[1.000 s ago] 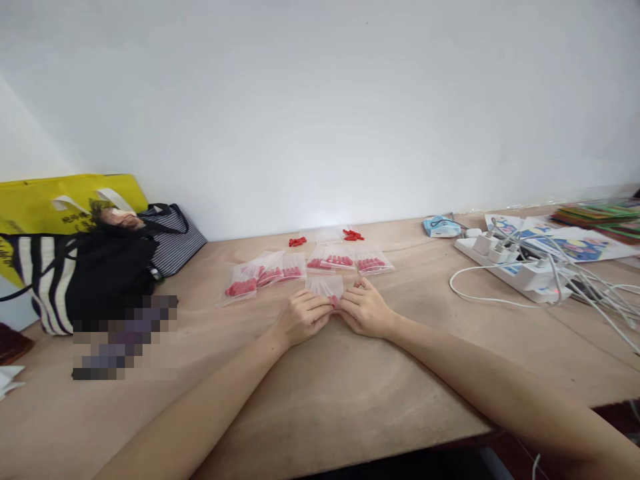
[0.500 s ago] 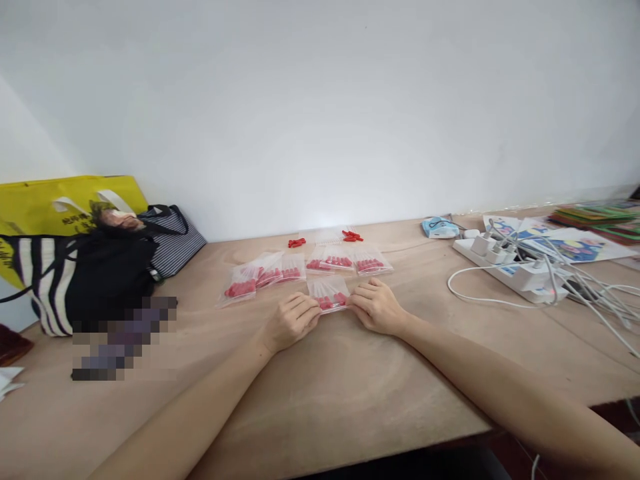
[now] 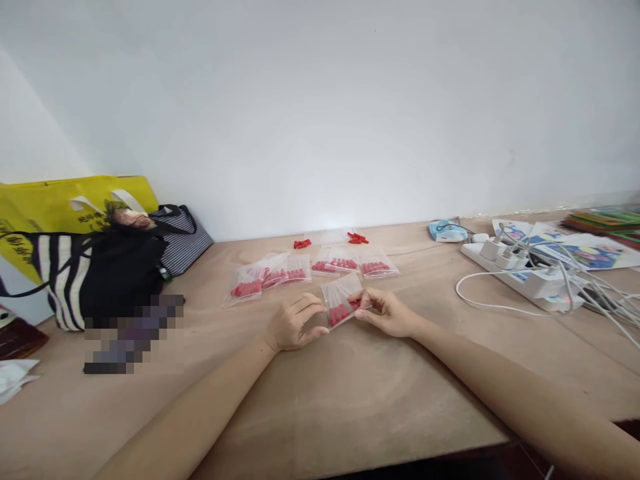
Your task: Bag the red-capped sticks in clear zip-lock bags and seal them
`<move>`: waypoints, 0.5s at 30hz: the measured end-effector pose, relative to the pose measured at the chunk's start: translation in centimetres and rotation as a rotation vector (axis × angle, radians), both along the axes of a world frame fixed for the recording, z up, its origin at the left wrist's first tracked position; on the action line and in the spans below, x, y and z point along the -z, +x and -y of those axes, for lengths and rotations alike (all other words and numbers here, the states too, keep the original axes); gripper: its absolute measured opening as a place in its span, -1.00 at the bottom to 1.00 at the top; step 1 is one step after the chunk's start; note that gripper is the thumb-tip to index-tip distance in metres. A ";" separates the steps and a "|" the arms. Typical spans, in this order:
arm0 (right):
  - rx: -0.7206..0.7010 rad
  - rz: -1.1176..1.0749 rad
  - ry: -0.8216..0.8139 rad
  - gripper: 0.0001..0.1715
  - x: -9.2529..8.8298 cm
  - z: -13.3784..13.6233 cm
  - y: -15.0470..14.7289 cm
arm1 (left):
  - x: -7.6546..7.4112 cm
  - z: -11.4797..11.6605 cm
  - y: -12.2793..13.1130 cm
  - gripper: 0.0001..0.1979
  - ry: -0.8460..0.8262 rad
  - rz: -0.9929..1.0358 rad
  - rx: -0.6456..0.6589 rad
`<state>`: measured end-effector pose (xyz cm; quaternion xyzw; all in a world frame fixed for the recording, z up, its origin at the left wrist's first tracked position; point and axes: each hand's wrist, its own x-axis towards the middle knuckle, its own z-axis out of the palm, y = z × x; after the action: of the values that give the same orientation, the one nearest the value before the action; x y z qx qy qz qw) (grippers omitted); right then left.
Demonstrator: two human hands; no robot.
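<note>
A small clear zip bag (image 3: 339,295) with several red pieces in it is tilted in front of me. My right hand (image 3: 387,313) pinches its right side between thumb and fingers. On the other side, my left hand (image 3: 294,324) has thumb and fingers apart, close to the bag's left edge; whether it touches cannot be made out. Beyond the hands lie more filled bags: an overlapping group (image 3: 273,275) at the left and another group (image 3: 345,262) at the right. Two loose piles of red pieces, a left pile (image 3: 302,244) and a right pile (image 3: 357,238), sit near the wall.
At the left stand a black bag with white stripes (image 3: 105,273) and a yellow bag (image 3: 30,200). A power strip (image 3: 520,280) with tangled white cables lies to the right, near a blue face mask (image 3: 449,231). Printed sheets (image 3: 590,248) are at the far right.
The bag has gone from level to tilted, its right side raised. My left hand has loosened and spread its fingers, while the right keeps its pinch. The view has shifted slightly.
</note>
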<state>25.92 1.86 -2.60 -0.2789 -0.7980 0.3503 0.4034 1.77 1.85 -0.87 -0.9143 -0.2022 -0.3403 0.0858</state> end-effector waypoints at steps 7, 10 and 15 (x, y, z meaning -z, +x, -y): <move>0.127 -0.232 -0.088 -0.65 -1.9 -2.0 1.9 | 0.0 -2.8 -1.9 -0.91 0.100 0.118 -0.554; 0.289 -0.259 -0.024 -0.59 -2.3 -5.4 1.9 | 0.4 -4.4 -2.9 -0.87 0.097 0.047 -0.666; 0.536 -0.025 -0.002 -0.52 -1.9 -11.0 0.2 | 0.8 -5.6 -3.3 -0.83 0.069 -0.009 -0.711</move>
<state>26.10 12.89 -0.75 -0.4761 -0.6902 0.2354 0.4915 -1.57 7.45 -1.63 -0.7849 -0.4955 -0.2919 0.2306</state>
